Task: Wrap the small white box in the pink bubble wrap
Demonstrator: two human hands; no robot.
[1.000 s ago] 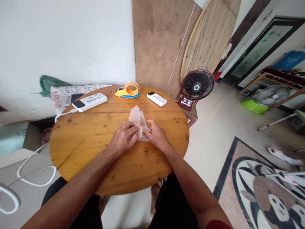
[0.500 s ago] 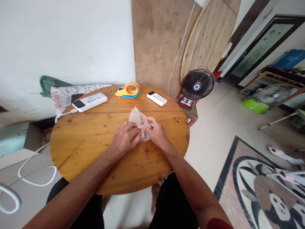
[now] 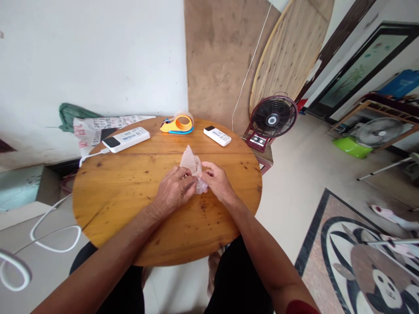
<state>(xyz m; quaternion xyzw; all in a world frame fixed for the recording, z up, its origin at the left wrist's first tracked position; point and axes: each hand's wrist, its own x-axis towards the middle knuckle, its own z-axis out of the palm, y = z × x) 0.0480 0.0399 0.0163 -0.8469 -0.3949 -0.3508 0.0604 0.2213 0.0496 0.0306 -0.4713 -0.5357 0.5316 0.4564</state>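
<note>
Forearms (image 3: 131, 237) stretch over the near edge of a round wooden desk (image 3: 124, 183), and legs in black trousers (image 3: 244, 279) show below it. A crumpled sheet of thin, pinkish plastic film (image 3: 190, 162) lies on the desk between the two hands, around the middle of the top. The left hand (image 3: 175, 185) is bent over the film's left side, its grip pinching the film between thumb and fingers. The right hand (image 3: 218, 181) has its grip closed on the film's right side with thumb and forefinger. The fingertips of both hands nearly meet over the film, whose pointed end sticks out beyond them.

Farther across, a larger white device (image 3: 127, 139) with a black display lies at the left, a white cable (image 3: 94, 154) plugged into its end. A smaller white device (image 3: 217, 135) lies to the right, and between the two, near the far edge, sits an orange tape dispenser (image 3: 178, 124) with blue trim.

Past the desk, a dark red fan (image 3: 273, 118) stands on a wooden stool (image 3: 266, 158) at the right, while a printed sack (image 3: 94, 131) lies at the left beside a green bag (image 3: 73, 115). Behind, a brown board (image 3: 219, 56) and a round wooden panel (image 3: 290, 54) lean against the white wall (image 3: 98, 56).
</note>
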